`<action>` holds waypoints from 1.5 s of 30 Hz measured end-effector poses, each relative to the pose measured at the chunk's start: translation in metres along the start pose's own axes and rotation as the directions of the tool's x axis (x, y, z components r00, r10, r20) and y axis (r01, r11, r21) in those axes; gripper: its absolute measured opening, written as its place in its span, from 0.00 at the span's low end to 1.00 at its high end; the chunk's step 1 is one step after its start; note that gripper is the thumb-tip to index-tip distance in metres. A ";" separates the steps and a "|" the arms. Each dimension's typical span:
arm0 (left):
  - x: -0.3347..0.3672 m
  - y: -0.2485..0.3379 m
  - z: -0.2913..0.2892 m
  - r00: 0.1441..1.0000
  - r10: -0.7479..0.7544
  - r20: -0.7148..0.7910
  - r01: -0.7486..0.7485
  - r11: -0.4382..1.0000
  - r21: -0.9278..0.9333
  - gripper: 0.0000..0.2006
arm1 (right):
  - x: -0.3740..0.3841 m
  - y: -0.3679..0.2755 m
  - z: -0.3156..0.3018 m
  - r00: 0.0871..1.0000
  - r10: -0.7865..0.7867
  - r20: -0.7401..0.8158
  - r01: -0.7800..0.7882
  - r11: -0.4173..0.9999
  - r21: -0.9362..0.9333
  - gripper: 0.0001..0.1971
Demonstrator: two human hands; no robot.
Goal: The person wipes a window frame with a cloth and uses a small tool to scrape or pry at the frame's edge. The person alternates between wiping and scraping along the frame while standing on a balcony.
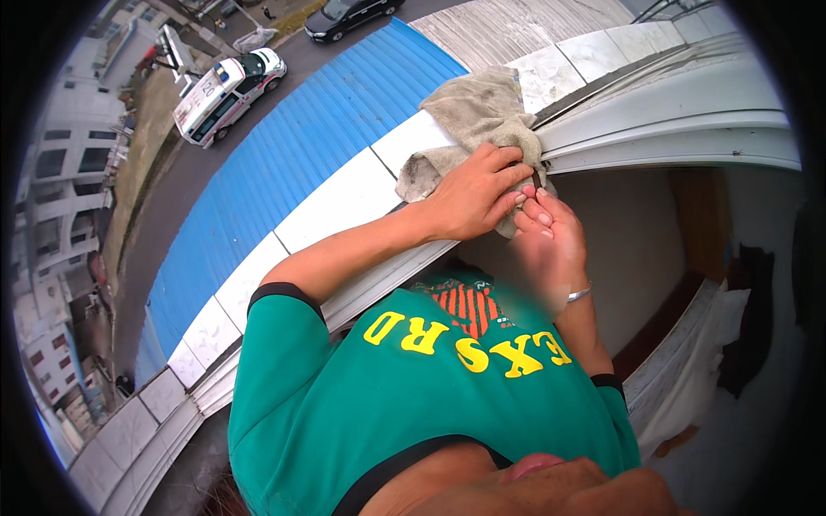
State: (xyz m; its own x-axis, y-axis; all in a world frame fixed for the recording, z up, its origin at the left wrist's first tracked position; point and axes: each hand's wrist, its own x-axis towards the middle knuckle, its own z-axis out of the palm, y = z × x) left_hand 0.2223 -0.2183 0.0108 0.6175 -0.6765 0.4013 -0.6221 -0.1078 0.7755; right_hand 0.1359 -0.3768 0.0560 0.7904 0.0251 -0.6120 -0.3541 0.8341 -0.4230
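A crumpled grey-beige rag (477, 107) lies over the white window frame and the tiled ledge. My left hand (477, 191) presses on its lower part, fingers bent and closed on the cloth. Close beside it is my right hand (551, 232), with a silver bracelet (579, 292) at the wrist. The fingertips of that hand pinch together at the rag's edge, by a narrow dark strip (538, 180). What they hold there is too small to make out. Part of the right palm is blurred.
White ledge tiles (249, 284) run along the outside of the window frame (671, 129). Below lie a blue corrugated roof (301, 146) and a road with a white ambulance van (228, 96) and a dark car (348, 17). Dark cloth (747, 318) hangs inside at the right.
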 end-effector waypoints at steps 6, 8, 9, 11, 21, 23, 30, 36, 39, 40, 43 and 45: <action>0.002 -0.001 0.006 0.998 0.030 -0.050 -0.039 0.983 -0.179 0.19 | 0.000 0.018 0.010 0.965 -0.262 -0.028 0.258 0.960 -0.109 0.09; 0.001 0.010 -0.003 1.000 -0.014 -0.024 0.005 0.939 -0.344 0.20 | -0.004 0.027 0.014 0.923 -0.380 -0.068 0.354 0.904 -0.241 0.09; 0.002 0.015 -0.008 0.999 -0.035 -0.008 0.028 0.906 -0.422 0.21 | -0.006 0.032 0.014 0.894 -0.448 -0.011 0.425 0.855 -0.297 0.10; 0.009 0.012 -0.015 0.992 -0.032 -0.122 -0.016 0.928 -0.372 0.22 | -0.008 0.038 0.018 0.864 -0.502 -0.022 0.461 0.809 -0.364 0.10; 0.031 -0.026 -0.046 0.931 0.150 0.332 -0.133 0.988 -0.072 0.15 | -0.045 0.021 0.011 0.990 -0.139 0.029 0.135 0.852 -0.506 0.11; 0.015 -0.019 -0.074 0.893 0.160 0.421 -0.117 0.985 -0.126 0.15 | -0.068 0.027 -0.002 0.993 -0.078 0.087 0.116 0.748 -0.653 0.10; -0.006 -0.026 -0.119 0.611 -0.100 0.785 0.593 0.716 -0.370 0.19 | -0.058 0.048 -0.047 0.830 -0.555 0.063 0.350 0.430 -0.832 0.16; 0.000 -0.008 -0.090 0.879 -0.228 0.419 0.142 0.964 0.225 0.25 | -0.015 0.082 -0.039 0.762 -0.647 -0.022 0.409 0.507 -0.759 0.13; -0.008 -0.019 -0.086 0.931 0.021 0.365 -0.106 0.971 0.212 0.34 | -0.033 0.072 0.003 0.569 -0.813 0.121 0.663 0.366 -0.653 0.07; -0.009 -0.022 -0.084 0.916 0.028 0.400 -0.079 0.991 0.112 0.34 | -0.041 0.063 0.013 0.514 -0.841 0.171 0.718 0.313 -0.622 0.07; -0.006 -0.021 -0.082 0.877 0.062 0.476 0.025 0.984 -0.174 0.28 | -0.048 0.043 0.037 0.299 -0.878 0.375 0.866 0.085 -0.492 0.08; 0.002 -0.018 -0.087 0.908 0.184 0.376 -0.013 0.910 -0.415 0.25 | -0.046 0.034 0.047 0.130 -0.879 0.459 0.890 -0.100 -0.444 0.08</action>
State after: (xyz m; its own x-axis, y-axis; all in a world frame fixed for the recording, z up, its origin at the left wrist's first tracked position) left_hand 0.2770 -0.1540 0.0400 0.2658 -0.9080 0.3239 -0.3742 0.2125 0.9027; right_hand 0.1111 -0.3234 0.1010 0.6433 -0.4768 0.5991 0.5175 -0.3060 -0.7991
